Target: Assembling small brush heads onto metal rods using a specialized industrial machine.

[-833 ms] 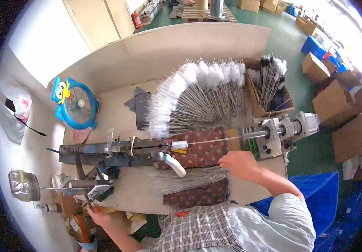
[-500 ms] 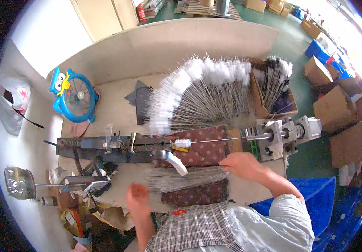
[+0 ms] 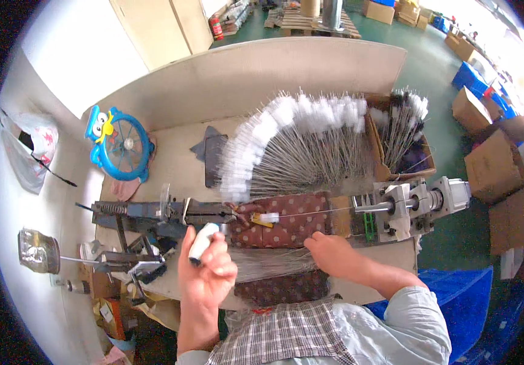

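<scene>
My left hand point(image 3: 207, 274) is curled around the white handle point(image 3: 203, 243) of a lever on the bench machine point(image 3: 134, 212). My right hand point(image 3: 330, 254) is closed in a pinch at the right-hand ends of a bundle of thin metal wires point(image 3: 268, 263). Between the machine's left part and the motor-driven chuck point(image 3: 390, 205) on the right stretches a twisted wire brush, its small white bristle head point(image 3: 266, 217) at the left end. A brown polka-dot cloth point(image 3: 298, 228) lies beneath it.
Behind the machine fans a large pile of white-tipped wire brushes point(image 3: 304, 143). A cardboard box point(image 3: 376, 143) with more brushes, some dark, adjoins it. At left stand a blue cartoon-shaped wheel point(image 3: 94, 152) and a clamp arm with a wrapped weight point(image 3: 38, 250). A blue bin point(image 3: 463, 304) is at right.
My left hand has risen from the bench edge to the white handle and closed on it; the handle has swung left. My right hand has shifted slightly left at the wire ends.
</scene>
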`<state>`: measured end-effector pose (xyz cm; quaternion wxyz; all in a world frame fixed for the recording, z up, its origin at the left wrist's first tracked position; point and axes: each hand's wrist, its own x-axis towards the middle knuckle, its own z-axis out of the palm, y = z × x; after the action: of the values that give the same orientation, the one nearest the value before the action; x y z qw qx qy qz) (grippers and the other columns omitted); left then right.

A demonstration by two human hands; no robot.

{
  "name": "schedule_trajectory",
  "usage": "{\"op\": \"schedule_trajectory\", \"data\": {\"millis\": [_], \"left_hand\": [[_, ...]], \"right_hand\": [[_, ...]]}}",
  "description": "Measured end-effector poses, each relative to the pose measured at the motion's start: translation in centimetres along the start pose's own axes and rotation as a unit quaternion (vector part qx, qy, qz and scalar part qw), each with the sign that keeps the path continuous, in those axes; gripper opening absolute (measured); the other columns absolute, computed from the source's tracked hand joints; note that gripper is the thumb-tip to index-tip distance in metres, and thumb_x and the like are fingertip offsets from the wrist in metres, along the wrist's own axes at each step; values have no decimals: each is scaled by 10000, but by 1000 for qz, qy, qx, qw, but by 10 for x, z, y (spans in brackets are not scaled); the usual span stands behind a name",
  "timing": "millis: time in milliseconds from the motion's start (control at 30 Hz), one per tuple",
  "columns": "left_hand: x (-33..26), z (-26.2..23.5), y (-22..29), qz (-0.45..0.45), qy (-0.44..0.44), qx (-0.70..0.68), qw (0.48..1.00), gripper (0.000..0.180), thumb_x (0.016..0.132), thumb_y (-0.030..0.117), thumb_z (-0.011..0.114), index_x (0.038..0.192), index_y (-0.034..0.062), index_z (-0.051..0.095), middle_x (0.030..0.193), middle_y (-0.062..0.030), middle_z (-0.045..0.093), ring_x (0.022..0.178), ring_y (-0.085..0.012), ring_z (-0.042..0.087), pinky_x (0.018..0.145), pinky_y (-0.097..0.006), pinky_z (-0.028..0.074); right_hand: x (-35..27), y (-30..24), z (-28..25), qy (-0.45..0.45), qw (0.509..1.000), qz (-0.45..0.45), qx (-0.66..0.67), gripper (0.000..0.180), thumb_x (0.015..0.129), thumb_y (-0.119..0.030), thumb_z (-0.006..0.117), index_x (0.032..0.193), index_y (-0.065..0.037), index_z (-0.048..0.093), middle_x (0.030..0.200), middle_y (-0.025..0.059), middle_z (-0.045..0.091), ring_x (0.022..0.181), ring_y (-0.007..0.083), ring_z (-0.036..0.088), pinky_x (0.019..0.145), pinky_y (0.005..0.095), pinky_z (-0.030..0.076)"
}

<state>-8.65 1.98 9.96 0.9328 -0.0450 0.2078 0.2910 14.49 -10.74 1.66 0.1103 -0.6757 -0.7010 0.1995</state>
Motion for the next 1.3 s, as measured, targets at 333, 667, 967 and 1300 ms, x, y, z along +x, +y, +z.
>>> {"op": "schedule_trajectory", "data": {"millis": [333,667,967,1300], "left_hand": [[-13,-15,-31,-44,-56,411,909,291,952,241,432,891,4,589,719,-99,603,557,-138,535,568,-273,446],[144,-26,-102,364,-119,900,207,78,802,107,563,866,64,570,863,-90,579,681,-233,620,595,-340,502],[196,34,-68,472,-101,872,-83,168,738,171,577,893,109,597,891,-52,560,796,-216,581,650,-343,464],[91,-32,-53,396,-119,889,194,210,778,166,662,966,80,628,1001,-100,618,794,-274,619,665,-359,501]], "right_hand": [[-32,34,-114,261,956,4,-131,170,715,13,541,863,-36,609,796,125,583,764,311,578,653,383,481],[-5,33,-96,303,951,-26,49,202,747,18,542,936,-19,603,861,130,625,795,306,608,698,364,507],[9,49,-88,232,972,9,42,117,748,-176,624,837,-121,676,789,90,655,733,299,619,665,367,498],[25,68,-82,128,986,76,-74,149,740,-268,603,710,-135,665,658,96,622,677,305,623,621,415,489]]}}
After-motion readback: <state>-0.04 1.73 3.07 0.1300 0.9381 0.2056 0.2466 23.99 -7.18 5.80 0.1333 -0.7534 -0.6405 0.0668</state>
